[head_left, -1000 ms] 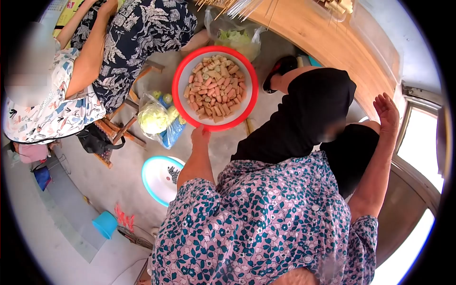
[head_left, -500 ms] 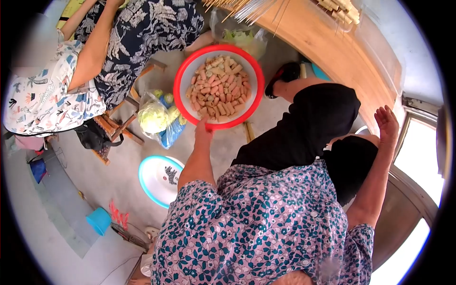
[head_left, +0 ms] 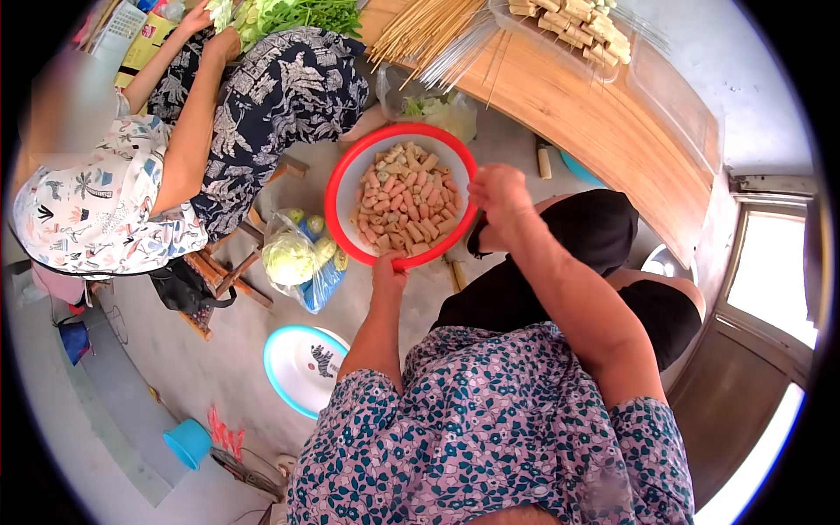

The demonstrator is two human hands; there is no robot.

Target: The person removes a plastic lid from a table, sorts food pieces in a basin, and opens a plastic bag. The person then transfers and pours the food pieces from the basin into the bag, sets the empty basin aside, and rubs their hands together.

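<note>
A round basin with a red rim (head_left: 335, 203) holds many short pink and tan roll-shaped pieces (head_left: 411, 194). My left hand (head_left: 389, 269) is closed on its near rim, thumb on top. At the basin's right side, my right hand (head_left: 499, 191) is at the rim with its fingers curled in. The fingertips meet the red edge, though part of their contact is hidden.
A wooden table (head_left: 560, 109) carries bamboo skewers (head_left: 429, 35) and a stack of pale rolls (head_left: 582, 26). Another person (head_left: 114, 192) sits at left handling leafy greens (head_left: 297, 19). Bagged cabbage (head_left: 293, 261), a blue-rimmed basin (head_left: 273, 367) and a blue bucket (head_left: 187, 444) stand on the floor.
My right hand has come from the far right, where it was raised by the door, over to the basin's rim. My left hand stays on the rim. The view has tilted up slightly.
</note>
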